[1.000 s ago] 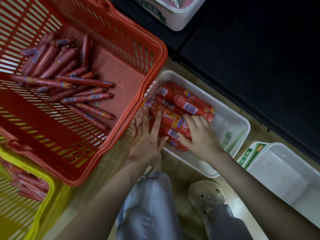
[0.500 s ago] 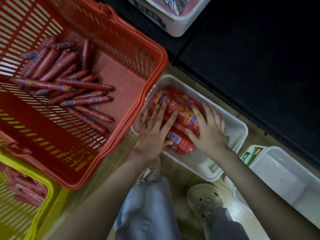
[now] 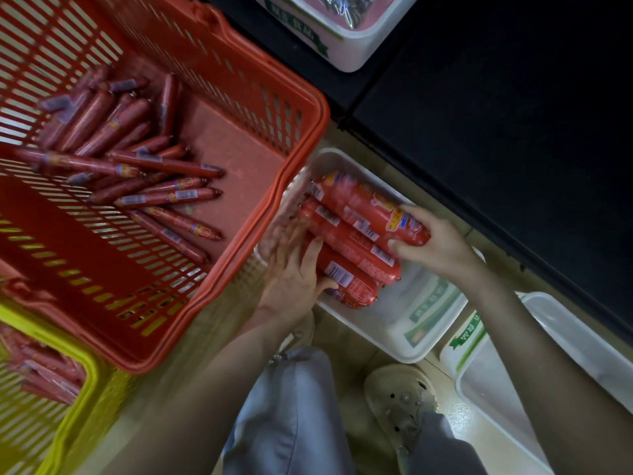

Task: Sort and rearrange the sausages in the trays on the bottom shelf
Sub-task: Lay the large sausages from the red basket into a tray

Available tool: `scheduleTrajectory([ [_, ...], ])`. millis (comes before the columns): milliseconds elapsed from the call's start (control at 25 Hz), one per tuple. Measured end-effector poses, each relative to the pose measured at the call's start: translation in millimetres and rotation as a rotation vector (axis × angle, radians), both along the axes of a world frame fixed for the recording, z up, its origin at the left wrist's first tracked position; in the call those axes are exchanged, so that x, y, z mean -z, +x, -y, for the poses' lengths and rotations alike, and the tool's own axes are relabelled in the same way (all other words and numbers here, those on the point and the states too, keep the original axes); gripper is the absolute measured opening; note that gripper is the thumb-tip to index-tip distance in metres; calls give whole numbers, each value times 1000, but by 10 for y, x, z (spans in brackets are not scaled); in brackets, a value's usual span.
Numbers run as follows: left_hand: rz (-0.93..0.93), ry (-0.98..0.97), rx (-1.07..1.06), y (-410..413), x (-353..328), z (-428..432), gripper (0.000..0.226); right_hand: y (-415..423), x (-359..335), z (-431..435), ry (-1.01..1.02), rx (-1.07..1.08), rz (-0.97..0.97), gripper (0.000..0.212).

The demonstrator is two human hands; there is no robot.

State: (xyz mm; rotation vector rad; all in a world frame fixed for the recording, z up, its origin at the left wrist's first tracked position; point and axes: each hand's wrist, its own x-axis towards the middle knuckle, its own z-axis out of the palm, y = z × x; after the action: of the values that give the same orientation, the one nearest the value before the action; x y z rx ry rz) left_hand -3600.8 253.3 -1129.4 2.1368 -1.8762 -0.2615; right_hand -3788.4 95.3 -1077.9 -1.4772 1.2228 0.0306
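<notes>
The near edge cut off both forearms and a grey-blue trouser leg (image 3: 291, 416). Beside it, a beige perforated clog (image 3: 400, 402) stood on the pale glossy floor (image 3: 346, 351). At the near left, a yellow slatted plastic basket (image 3: 87, 368) was only partly in view. The reddish packets (image 3: 44, 375) inside it were too blurred to make out.

At the near right, a clear-white plastic tray with a green label (image 3: 565, 354) ran off the right edge. Left of it lay a white rectangular plastic tray (image 3: 387, 320) holding the fat red plastic-wrapped sausages (image 3: 346, 240) in its left half. Three could be counted; any beneath them were hidden. The left hand (image 3: 291, 272), smeared by motion, lay on their left ends with fingers stretched out and thumb pressed to the nearest one. The right hand (image 3: 435, 241) was curled around the right end of the farthest sausage (image 3: 363, 207), thumb on its near side and fingers over its far side.

The tray's left end sat under the rim of a large red-orange slatted plastic basket (image 3: 239, 159), itself cut off at left and top. In it, thin red sausages (image 3: 154, 197) were heaped loosely.

Farther right, a black shelf (image 3: 496, 114) was too dark to read. At the far edge, a white tub with a pink interior (image 3: 356, 60) held something shiny that I could not identify.
</notes>
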Motion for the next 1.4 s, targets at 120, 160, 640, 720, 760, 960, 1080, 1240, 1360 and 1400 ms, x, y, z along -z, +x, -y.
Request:
scheduleTrajectory([
  [120,-64,70,-18,3,54,-36,71,60,-12,6,72,96,103,39],
  [160,-79,90,2,1,57,-21,69,92,-5,-35,72,74,111,39],
  [640,43,254,171,16,17,224,68,220,110,-414,-264,-80,-163,63],
  [720,68,250,155,10,7,221,67,262,109,-470,-380,-216,-278,68],
  [760,78,237,133,10,-3,203,66,276,105,-479,-388,-257,-312,69],
  [960,68,130,151,51,-1,145,51,277,81,-453,-335,-276,-376,73],
  [1080,16,101,219,101,-8,138,48,286,63,-471,-392,-304,-416,73],
  [1240,10,71,249,128,21,70,46,266,77,-396,-664,-347,-506,70],
  [1360,64,99,199,75,72,65,46,265,52,-306,-688,-290,-478,64],
  [1400,62,107,189,58,83,62,46,262,41,-333,-646,-284,-452,64],
])
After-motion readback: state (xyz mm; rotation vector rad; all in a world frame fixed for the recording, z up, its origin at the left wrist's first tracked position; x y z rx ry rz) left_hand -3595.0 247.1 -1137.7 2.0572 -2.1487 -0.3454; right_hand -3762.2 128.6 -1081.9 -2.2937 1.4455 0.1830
